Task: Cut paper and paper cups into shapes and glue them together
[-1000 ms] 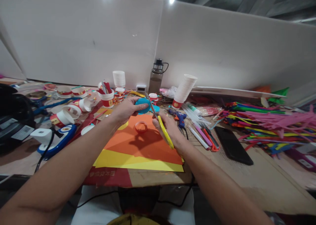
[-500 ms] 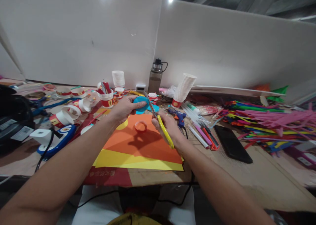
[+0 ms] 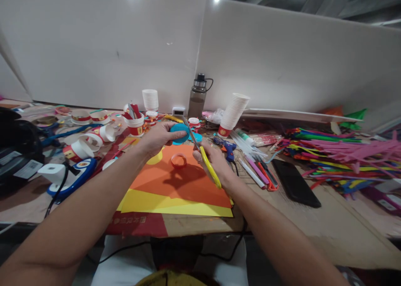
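A round blue paper piece (image 3: 179, 132) is pinched in my left hand (image 3: 160, 136), above the sheets. My right hand (image 3: 213, 160) is closed around the yellow handles of a pair of scissors (image 3: 206, 160). The scissor blades point up and away, right beside the edge of the blue piece; whether they touch it I cannot tell. Another blue piece (image 3: 195, 137) shows behind the blades. Under my hands lie orange paper (image 3: 184, 190) and yellow paper (image 3: 175, 208). A red ring (image 3: 178, 161) sits on the orange sheet.
Behind stand a water bottle (image 3: 197, 98) and a tall stack of paper cups (image 3: 233, 114). To the right are a blue glue gun (image 3: 229, 149), a black phone (image 3: 296, 183) and many pipe cleaners (image 3: 351, 152). Cut cup pieces (image 3: 78, 149) lie on the left.
Almost nothing differs. The blue piece in my left hand has tilted or shifted very slightly; my right hand and the scissors stay in nearly the same place.
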Action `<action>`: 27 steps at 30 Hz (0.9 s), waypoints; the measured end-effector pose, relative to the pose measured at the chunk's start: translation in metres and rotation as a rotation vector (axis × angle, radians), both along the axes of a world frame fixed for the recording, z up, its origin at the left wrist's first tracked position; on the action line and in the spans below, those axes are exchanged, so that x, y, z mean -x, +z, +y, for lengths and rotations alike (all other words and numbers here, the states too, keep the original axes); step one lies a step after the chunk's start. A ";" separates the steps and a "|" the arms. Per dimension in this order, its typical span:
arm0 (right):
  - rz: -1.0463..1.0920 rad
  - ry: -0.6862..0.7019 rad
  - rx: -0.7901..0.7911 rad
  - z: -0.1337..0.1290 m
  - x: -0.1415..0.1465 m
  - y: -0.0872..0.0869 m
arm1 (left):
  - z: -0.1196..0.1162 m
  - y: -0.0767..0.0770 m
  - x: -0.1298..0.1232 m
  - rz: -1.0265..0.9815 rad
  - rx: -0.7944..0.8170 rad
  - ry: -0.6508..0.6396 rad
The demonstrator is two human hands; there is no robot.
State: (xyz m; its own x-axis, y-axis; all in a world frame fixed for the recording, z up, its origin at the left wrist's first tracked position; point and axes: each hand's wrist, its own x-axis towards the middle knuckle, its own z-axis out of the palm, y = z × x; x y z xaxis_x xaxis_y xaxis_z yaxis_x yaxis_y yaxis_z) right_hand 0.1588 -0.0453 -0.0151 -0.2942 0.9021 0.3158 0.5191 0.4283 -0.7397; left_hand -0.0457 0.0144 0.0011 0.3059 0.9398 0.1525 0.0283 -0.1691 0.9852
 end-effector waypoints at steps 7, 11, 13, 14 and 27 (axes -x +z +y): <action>0.024 0.007 -0.001 -0.002 0.000 -0.001 | -0.001 0.002 -0.003 -0.116 0.046 0.024; -0.016 -0.008 -0.015 -0.002 -0.002 -0.001 | -0.001 0.002 -0.004 -0.172 0.036 -0.004; -0.037 -0.015 -0.017 -0.002 -0.003 -0.002 | 0.000 0.002 -0.005 -0.195 0.033 -0.014; -0.046 -0.016 -0.017 -0.001 -0.003 -0.003 | 0.000 0.002 -0.005 -0.199 0.033 -0.018; -0.059 -0.189 -0.020 0.013 -0.013 -0.010 | 0.006 -0.008 -0.003 -0.167 0.049 -0.010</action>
State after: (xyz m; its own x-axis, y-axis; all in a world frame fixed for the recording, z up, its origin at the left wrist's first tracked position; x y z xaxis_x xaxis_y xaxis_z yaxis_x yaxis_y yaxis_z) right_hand 0.1715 -0.0318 -0.0248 -0.1386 0.9367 0.3215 0.6343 0.3333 -0.6976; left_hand -0.0423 0.0201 -0.0066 0.2896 0.9443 0.1563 -0.1376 -0.1205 0.9831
